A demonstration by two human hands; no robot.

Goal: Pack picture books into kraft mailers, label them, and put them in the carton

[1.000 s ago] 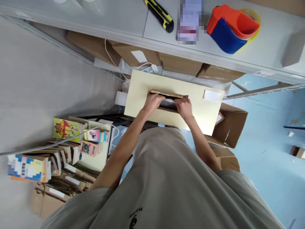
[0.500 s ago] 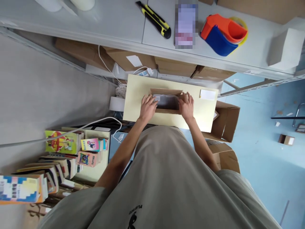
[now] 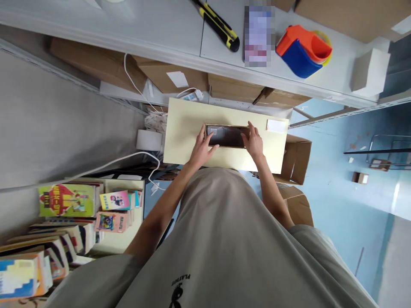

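A small brown cardboard box [image 3: 226, 136] lies on a low pale-yellow table [image 3: 186, 128], its dark inside showing. My left hand [image 3: 202, 147] grips the box's left end, thumb across its near edge. On the right end rests my right hand [image 3: 254, 141], fingers up against the side. Something dark and shiny lies inside the box; I cannot tell what it is.
A grey shelf [image 3: 154, 25] above carries a yellow-black utility knife [image 3: 220, 26], an orange-blue tape dispenser [image 3: 302, 48] and a white box [image 3: 369, 72]. Cardboard boxes sit under the shelf and at the table's right [image 3: 297, 158]. Stacks of books [image 3: 73, 205] fill the left. A white label [image 3: 276, 125] lies on the table.
Both hands moved from on top of the box's opening to its two ends. The flaps are folded away and the inside now shows.
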